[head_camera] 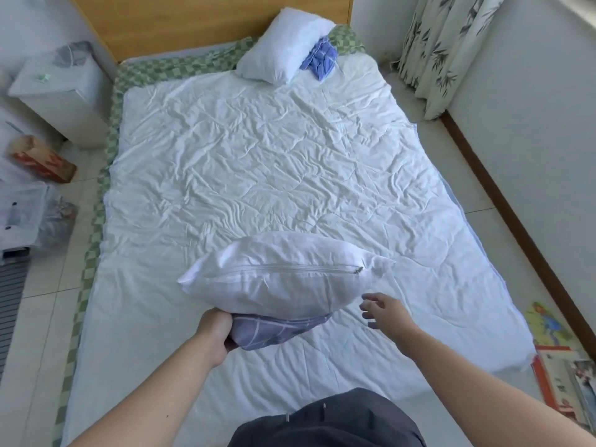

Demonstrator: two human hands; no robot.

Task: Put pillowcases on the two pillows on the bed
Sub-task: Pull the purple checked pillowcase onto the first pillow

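A person stands at the foot of a bed (258,162), the left hand (216,333) gripping a bunched purple pillowcase (274,327) beneath a white zippered pillow (277,272) resting on the rumpled white quilt. The right hand (385,312), fingers loosely spread and holding nothing, hovers just beside the pillow's right end. A second bare pillow (280,50) lies against the wooden headboard (193,17), a blue pillowcase (321,58) crumpled beside it.
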